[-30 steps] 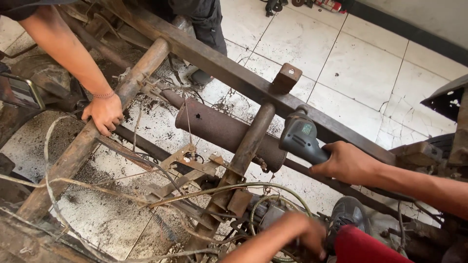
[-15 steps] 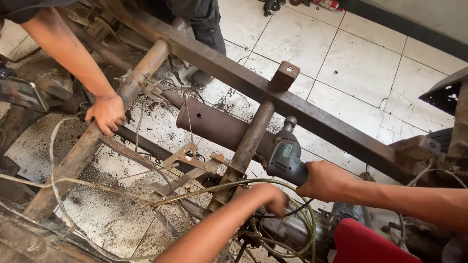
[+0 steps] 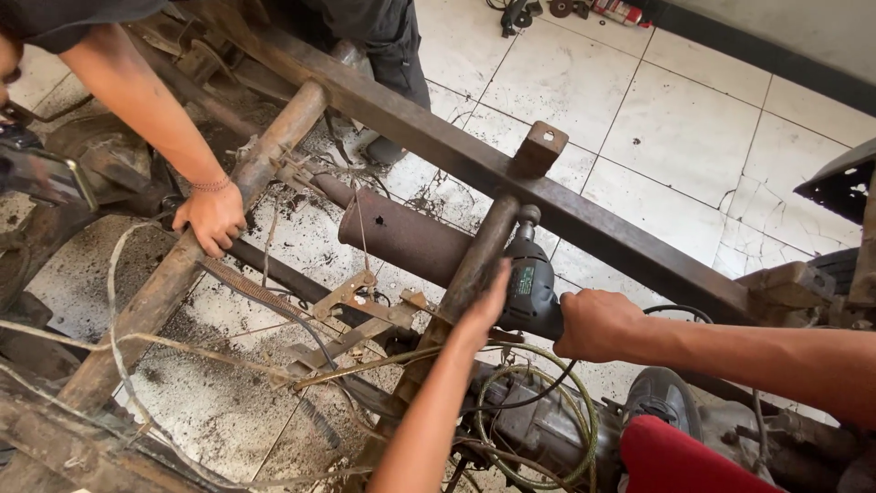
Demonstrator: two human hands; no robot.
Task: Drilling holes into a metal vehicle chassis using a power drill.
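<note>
At four o'clock from the middle of the rusty frame, the person's right hand (image 3: 598,324) is clenched round the rear grip of a dark green angle grinder (image 3: 529,283), fingers wrapped under the body and thumb on top. The grinder's head points toward twelve o'clock and sits right against the rusty cross tube (image 3: 470,274), where that tube meets the long diagonal frame rail (image 3: 630,246). The left hand (image 3: 479,315) lies flat with fingers stretched out, released rather than gripping, pressed on the cross tube just at nine o'clock of the grinder and touching its side.

On the grinder's body there is a small pale rectangular label, too small to make out. No other packages or signs show; a red rounded cover (image 3: 680,456) sits at five o'clock, beside the engine block (image 3: 547,424) and a loop of greenish cable (image 3: 538,411).

At ten o'clock a co-worker's hand (image 3: 212,217) clasps another rusty tube (image 3: 196,256), a thin band on the wrist.

Compared with half a second ago, the grinder has gone up along the cross tube toward the rail, and the left hand has come off the cables below to rest on the tube. The co-worker's hand has stayed on its tube.
</note>
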